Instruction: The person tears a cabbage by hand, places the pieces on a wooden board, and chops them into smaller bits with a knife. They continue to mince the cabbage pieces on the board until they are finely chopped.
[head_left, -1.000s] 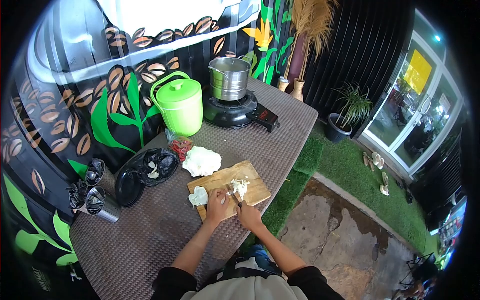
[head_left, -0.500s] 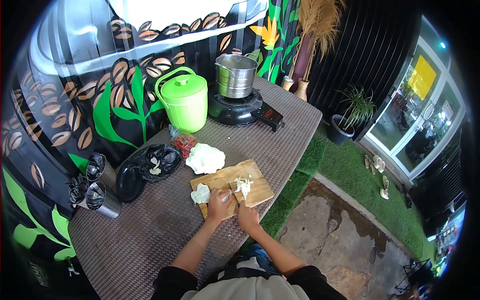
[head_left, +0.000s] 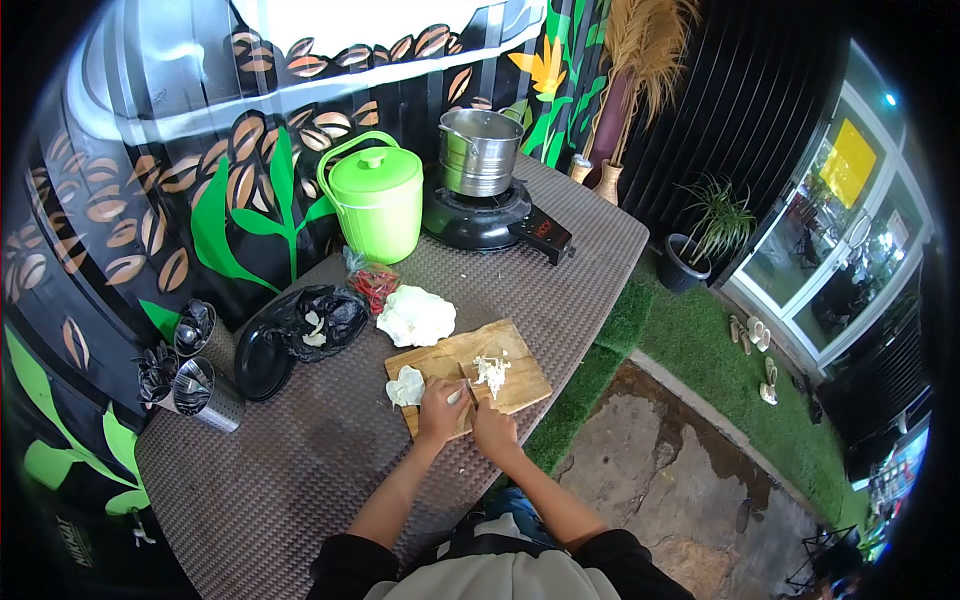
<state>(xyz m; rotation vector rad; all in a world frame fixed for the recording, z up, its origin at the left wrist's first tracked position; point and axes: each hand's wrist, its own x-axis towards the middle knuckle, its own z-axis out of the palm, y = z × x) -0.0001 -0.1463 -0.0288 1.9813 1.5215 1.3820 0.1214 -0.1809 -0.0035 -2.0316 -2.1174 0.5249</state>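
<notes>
A wooden chopping board (head_left: 528,388) lies near the table's front edge. On it, my left hand (head_left: 438,412) is closed, pressing down a pale piece of cabbage (head_left: 456,396). My right hand (head_left: 494,430) wraps round the handle of a knife (head_left: 468,384), whose narrow blade points away from me beside the left fingertips. Finely cut cabbage (head_left: 491,374) sits in a small heap just right of the blade. Left of my left hand, a loose cabbage leaf (head_left: 406,386) rests at the board's edge. Behind the board is a larger whitish cabbage (head_left: 416,316).
Behind are a bag of red chillies (head_left: 374,289), a black plastic bag (head_left: 330,325) with scraps, and a green lidded bucket (head_left: 376,205). A steel pot (head_left: 480,155) stands on a black portable stove (head_left: 478,220). Metal cutlery holders (head_left: 208,398) stand at left.
The camera view has shifted slightly, moving the table things a little to the right in the picture. Both hands keep nearly the same place on the board, with the same holds.
</notes>
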